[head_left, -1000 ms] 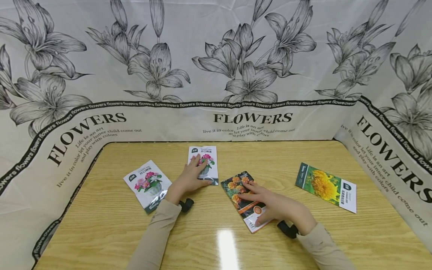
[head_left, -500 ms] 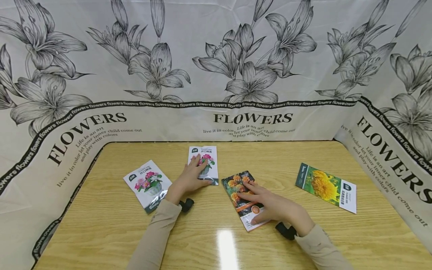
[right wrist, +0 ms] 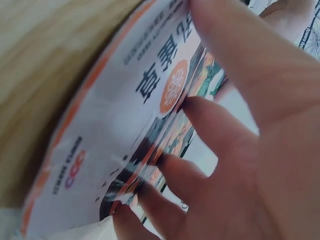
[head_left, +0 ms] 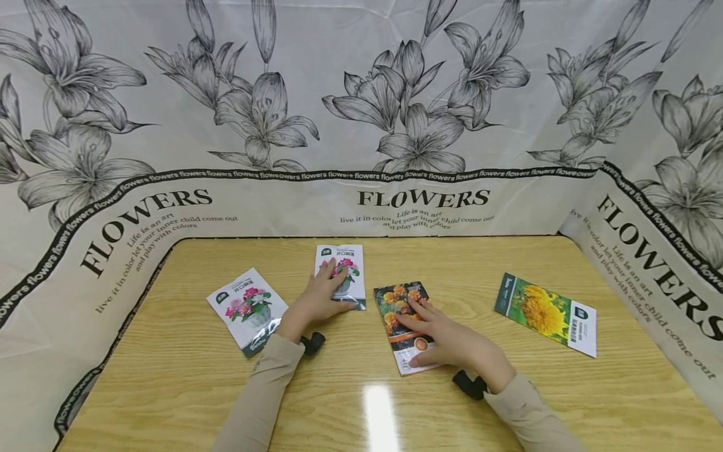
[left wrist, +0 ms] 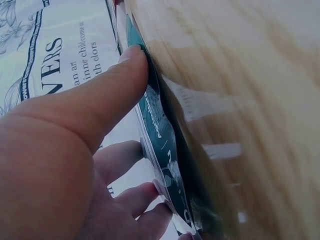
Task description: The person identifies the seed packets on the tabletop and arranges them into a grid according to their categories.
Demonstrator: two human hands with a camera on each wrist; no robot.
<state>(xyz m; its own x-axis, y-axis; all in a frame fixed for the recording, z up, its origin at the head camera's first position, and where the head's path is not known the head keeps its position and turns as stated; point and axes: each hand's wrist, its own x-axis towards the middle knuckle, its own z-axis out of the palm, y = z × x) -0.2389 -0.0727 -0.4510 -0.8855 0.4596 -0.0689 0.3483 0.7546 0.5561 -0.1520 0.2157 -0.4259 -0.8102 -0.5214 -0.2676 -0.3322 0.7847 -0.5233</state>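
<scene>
In the head view my left hand (head_left: 317, 300) rests with spread fingers on a white packet with pink flowers (head_left: 351, 290) at the back middle. Its thumb lies across the packet's green lower edge (left wrist: 159, 120) in the left wrist view. My right hand (head_left: 452, 339) lies spread over the orange-flower packet (head_left: 395, 314), fingertips and thumb touching its face. In the right wrist view that packet's white and orange end (right wrist: 100, 135) shows beside the fingers. The hands cover part of both packets.
Another pink-flower packet (head_left: 248, 311) lies tilted beside my left forearm. A yellow-flower packet (head_left: 545, 314) lies slanted at the right of the wooden table (head_left: 327, 408). Flower-printed cloth (head_left: 294, 207) stands along the back and sides.
My right hand and the orange-flower packet have shifted slightly up and left, and the packet has turned more upright in the head view. My left hand has not moved.
</scene>
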